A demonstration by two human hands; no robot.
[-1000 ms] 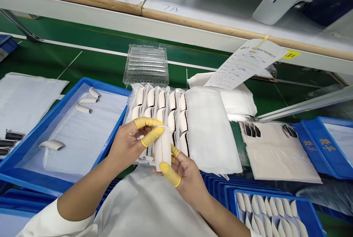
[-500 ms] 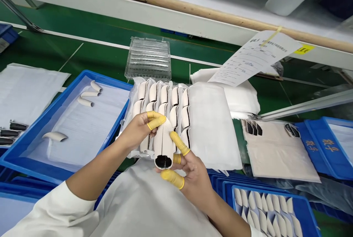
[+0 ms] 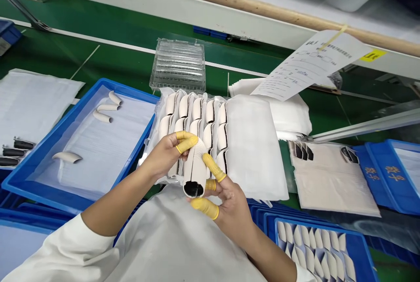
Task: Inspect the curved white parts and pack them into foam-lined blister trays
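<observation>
Between my hands is a cream, curved hollow shell piece (image 3: 196,164) with a seam along its length and a black inside at its near end. My left hand (image 3: 172,148), in yellow finger cots, pinches its far end. The fingers of my right hand (image 3: 226,194), also in yellow cots, close around its near end and right side. Right behind it lies a clear tray (image 3: 149,151) with rows of similar cream pieces (image 3: 196,109), partly hidden by my hands. A white sheet (image 3: 252,142) covers the tray's right side.
On the left a blue tray (image 3: 13,181) holds several loose cream pieces (image 3: 66,157). An empty clear blister tray (image 3: 178,65) stands behind. A paper form (image 3: 311,65) hangs from the shelf edge. Lower right, another blue tray (image 3: 362,247) carries rows of cream shells.
The held shell piece has turned slightly, its seam shifting left and its near end tipping a little. Both hands keep their grip; the whole view has shifted slightly.
</observation>
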